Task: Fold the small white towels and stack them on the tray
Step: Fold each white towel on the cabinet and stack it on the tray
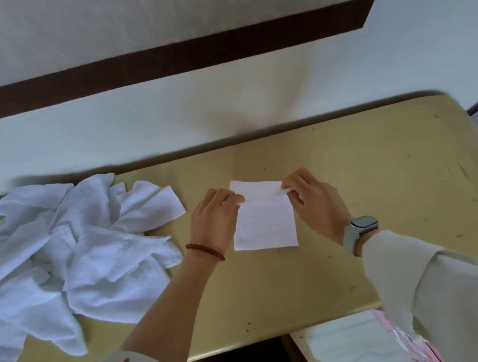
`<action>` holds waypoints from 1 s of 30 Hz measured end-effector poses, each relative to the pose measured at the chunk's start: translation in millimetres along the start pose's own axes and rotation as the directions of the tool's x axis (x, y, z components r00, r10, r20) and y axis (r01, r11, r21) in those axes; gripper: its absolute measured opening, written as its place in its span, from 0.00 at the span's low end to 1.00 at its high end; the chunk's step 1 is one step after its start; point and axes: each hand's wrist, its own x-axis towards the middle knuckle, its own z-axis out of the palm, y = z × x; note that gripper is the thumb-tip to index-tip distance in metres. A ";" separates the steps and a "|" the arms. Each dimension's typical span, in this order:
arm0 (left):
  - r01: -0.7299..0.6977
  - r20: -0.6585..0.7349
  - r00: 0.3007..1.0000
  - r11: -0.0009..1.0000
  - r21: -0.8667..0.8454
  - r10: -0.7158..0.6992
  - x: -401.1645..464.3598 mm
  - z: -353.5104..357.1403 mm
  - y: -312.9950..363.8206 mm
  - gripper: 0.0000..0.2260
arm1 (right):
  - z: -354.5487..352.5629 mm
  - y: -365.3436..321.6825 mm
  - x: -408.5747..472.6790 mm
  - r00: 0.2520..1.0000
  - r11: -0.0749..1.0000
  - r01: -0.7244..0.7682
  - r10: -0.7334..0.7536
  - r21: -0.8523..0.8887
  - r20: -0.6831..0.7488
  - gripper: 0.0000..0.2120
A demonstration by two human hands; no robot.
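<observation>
Left hand (215, 217) and right hand (314, 199) each pinch a side edge of the small white towel (263, 227), limp, light cloth best gripped at its corners.

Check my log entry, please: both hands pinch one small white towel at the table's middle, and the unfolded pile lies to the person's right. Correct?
Not quite. The head view shows the pile of unfolded towels on the person's left, not right. Otherwise correct: the left hand and right hand pinch the small white towel mid-table.
</observation>
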 end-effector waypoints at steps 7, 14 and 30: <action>0.070 0.098 0.993 0.992 -0.108 -0.060 -53.6 19.4 2.7 0.09 | 29.6 7.8 -53.7 0.995 0.999 -0.020 0.017 0.035 0.095 0.09; 0.068 0.145 0.988 0.986 -0.150 -0.046 -63.5 33.7 2.3 0.09 | 46.1 15.3 -65.0 0.993 0.999 -0.031 0.027 0.030 0.111 0.07; 0.020 0.156 0.988 0.968 -0.249 0.020 -81.3 52.9 -1.8 0.10 | 49.8 24.5 -77.7 0.982 1.000 0.017 -0.016 -0.002 0.188 0.07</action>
